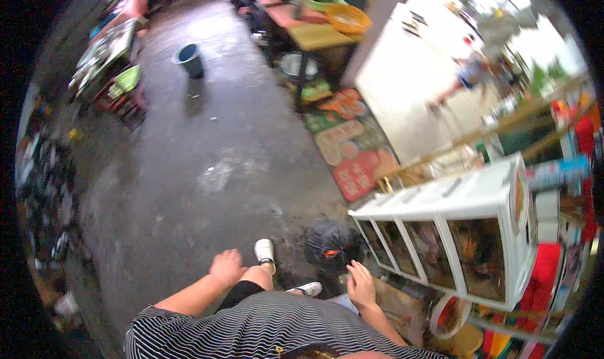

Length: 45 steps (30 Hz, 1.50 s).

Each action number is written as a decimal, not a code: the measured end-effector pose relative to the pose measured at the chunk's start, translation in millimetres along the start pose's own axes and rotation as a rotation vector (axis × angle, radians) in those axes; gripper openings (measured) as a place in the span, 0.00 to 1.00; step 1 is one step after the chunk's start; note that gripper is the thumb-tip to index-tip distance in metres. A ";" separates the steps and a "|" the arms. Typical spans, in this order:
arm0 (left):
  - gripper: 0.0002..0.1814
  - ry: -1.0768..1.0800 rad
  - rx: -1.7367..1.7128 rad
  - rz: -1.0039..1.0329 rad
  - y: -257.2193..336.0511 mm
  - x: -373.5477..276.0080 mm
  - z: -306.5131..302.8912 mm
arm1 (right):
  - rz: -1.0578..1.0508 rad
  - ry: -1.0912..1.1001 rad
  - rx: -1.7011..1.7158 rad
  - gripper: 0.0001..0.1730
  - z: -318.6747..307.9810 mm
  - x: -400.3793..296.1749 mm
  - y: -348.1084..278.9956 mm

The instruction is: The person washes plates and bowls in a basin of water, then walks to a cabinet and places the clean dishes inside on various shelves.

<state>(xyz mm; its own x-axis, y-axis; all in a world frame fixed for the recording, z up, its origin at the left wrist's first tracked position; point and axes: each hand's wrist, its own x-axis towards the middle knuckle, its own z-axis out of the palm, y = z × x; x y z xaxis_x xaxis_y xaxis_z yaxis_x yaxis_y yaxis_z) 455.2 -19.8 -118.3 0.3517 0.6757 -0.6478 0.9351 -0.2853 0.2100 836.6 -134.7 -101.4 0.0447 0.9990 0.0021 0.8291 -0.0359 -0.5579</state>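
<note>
My left hand (pixel 227 267) hangs beside my thigh, its thumb apart from the other fingers and nothing visible in it. On the other side, my right hand (pixel 362 283) is held out with loosely spread fingers, also bare. Just beyond it on the floor sits a black plastic bag (pixel 325 241) with an orange-red patch; I see no contact between the two. A white cabinet (pixel 436 222) with dark panes stands to the right of this hand. Between my hands show my striped shirt (pixel 283 319) and two white shoes (pixel 264 251).
A dark bucket (pixel 189 59) stands on the grey concrete floor (pixel 179 147). A patterned mat (pixel 351 142) lies by the bright doorway, where a blurred person (pixel 467 76) is outside. An orange basket (pixel 349 18) rests on a table (pixel 321 37). Blurred clutter (pixel 47 194) lines the left.
</note>
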 end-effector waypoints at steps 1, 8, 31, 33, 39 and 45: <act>0.32 -0.158 0.072 -0.223 -32.8 -34.8 -6.2 | 0.012 -0.057 0.000 0.16 -5.0 8.6 -12.8; 0.25 -0.040 -0.311 -0.522 -158.9 -181.9 -18.7 | -0.189 -0.140 -0.070 0.16 3.3 156.9 -137.9; 0.23 1.160 -0.902 -1.251 -289.5 -144.1 -208.2 | -0.958 -0.448 0.102 0.16 165.3 643.4 -516.6; 0.23 1.188 -0.868 -1.303 -304.9 -139.2 -215.3 | -1.039 -0.429 0.094 0.15 191.2 684.6 -549.3; 0.23 1.129 -0.923 -1.553 -358.6 -146.6 -238.6 | -0.975 -0.505 0.196 0.14 258.8 731.8 -660.4; 0.23 1.200 -0.889 -1.551 -500.7 -154.3 -221.8 | -1.059 -0.595 0.242 0.15 333.1 741.7 -758.4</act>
<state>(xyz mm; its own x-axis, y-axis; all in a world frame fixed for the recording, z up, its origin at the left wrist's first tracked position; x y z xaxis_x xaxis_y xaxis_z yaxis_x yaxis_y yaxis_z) -57.8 169.5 38.8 -0.9964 0.0834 -0.0132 0.0634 0.8425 0.5350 55.3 642.3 46.8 -0.8972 0.3918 0.2038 0.1754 0.7397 -0.6497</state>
